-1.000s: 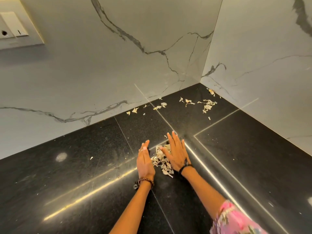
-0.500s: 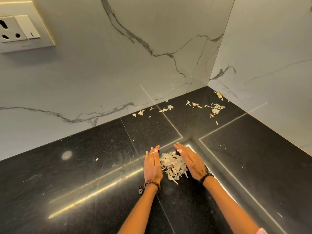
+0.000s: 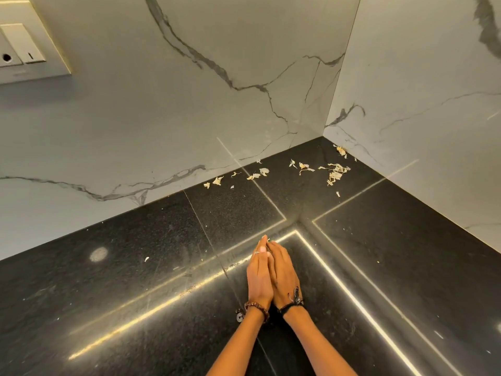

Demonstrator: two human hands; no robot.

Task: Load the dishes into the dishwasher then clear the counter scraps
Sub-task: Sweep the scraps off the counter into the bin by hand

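Head view: the person is pressing the left hand (image 3: 259, 276) and right hand (image 3: 283, 275) together, palm to palm with straight fingers, low over the black counter (image 3: 135, 280). A pale fleck is peeking out at the fingertips, so they are probably cupping a gathered pile of scraps, though the pile itself is hidden between the palms. More scraps (image 3: 334, 173) are lying well apart, scattered along the marble wall (image 3: 189, 118) toward the corner. No dishes are showing here, so I judge the scrap-clearing step is in hand. Next, the closed palms need lifting without spilling, then the corner bits need sweeping together.
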